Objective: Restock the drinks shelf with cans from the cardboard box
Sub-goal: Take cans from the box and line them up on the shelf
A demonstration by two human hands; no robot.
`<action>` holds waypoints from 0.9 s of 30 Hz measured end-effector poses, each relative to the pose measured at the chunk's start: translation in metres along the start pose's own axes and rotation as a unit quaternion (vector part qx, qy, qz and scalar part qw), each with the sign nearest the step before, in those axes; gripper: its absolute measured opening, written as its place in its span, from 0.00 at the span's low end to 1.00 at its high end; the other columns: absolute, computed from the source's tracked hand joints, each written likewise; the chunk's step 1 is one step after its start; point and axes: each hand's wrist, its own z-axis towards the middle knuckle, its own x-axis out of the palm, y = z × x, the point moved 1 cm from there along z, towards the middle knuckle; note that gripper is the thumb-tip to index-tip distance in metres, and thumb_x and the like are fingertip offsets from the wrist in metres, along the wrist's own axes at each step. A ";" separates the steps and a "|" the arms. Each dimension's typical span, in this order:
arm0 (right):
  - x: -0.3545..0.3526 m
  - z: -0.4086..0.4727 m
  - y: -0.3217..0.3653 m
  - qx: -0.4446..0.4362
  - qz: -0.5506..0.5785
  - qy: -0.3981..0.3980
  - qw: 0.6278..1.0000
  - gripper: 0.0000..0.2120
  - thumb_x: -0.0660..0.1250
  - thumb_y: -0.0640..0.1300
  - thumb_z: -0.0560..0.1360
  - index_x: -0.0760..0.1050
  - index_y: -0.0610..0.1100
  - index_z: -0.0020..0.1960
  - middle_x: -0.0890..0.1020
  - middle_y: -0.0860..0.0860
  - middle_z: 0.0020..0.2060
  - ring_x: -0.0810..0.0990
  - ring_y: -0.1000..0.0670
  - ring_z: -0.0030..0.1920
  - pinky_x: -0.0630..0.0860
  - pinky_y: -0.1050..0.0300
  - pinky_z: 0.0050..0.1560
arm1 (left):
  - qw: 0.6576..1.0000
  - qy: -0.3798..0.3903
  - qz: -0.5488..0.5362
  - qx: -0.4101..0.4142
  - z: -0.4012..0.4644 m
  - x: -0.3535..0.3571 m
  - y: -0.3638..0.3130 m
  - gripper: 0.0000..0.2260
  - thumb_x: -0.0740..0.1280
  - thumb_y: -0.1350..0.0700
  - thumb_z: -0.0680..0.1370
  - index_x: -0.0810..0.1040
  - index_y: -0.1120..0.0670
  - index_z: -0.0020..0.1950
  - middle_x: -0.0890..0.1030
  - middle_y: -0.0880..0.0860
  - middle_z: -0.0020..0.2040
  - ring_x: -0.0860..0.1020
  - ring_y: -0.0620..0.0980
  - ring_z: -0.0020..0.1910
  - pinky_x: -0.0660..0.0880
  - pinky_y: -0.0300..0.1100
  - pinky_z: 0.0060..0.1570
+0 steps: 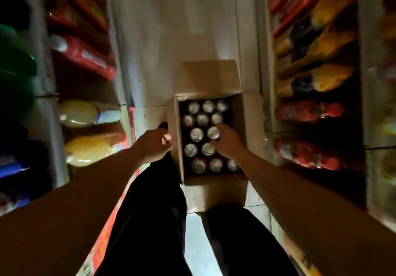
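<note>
Head view: cardboard box point(240, 112) is seen nearly full; one can point(213, 132) is grasped by right hand point(228, 140); left hand point(154, 145) is loosely curled, its grip unclear.

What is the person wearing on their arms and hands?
Nothing that shows: both arms are bare from well above the elbow down, with no sleeves, gloves, watch or rings visible on the left hand or right hand. The legs below wear dark trousers.
</note>
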 end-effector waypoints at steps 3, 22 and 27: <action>0.028 0.050 -0.010 0.012 -0.044 -0.005 0.999 0.37 0.71 0.49 0.73 0.60 0.45 0.77 0.64 0.39 0.73 0.67 0.38 0.71 0.68 0.49 0.69 | 0.999 -0.006 -0.029 0.015 0.030 0.025 0.018 0.08 0.69 0.53 0.75 0.80 0.52 0.53 0.84 0.51 0.49 0.81 0.51 0.49 0.75 0.41 0.50; -0.153 -0.099 0.058 -0.018 0.346 -0.192 0.918 0.06 0.68 0.50 0.72 0.80 0.57 0.48 0.84 0.51 0.43 0.85 0.47 0.44 0.83 0.48 0.35 | 0.965 0.024 -0.071 0.252 -0.016 -0.070 -0.156 0.42 0.82 0.51 0.61 0.68 0.51 0.72 0.73 0.51 0.67 0.73 0.47 0.64 0.71 0.45 0.66; -0.302 -0.248 0.135 -0.109 0.401 -0.254 0.873 0.03 0.68 0.46 0.76 0.81 0.51 0.45 0.83 0.51 0.37 0.84 0.48 0.34 0.79 0.52 0.26 | 0.931 -0.020 -0.027 0.363 -0.121 -0.185 -0.290 0.26 0.81 0.53 0.57 0.77 0.45 0.52 0.83 0.44 0.45 0.81 0.40 0.43 0.77 0.38 0.44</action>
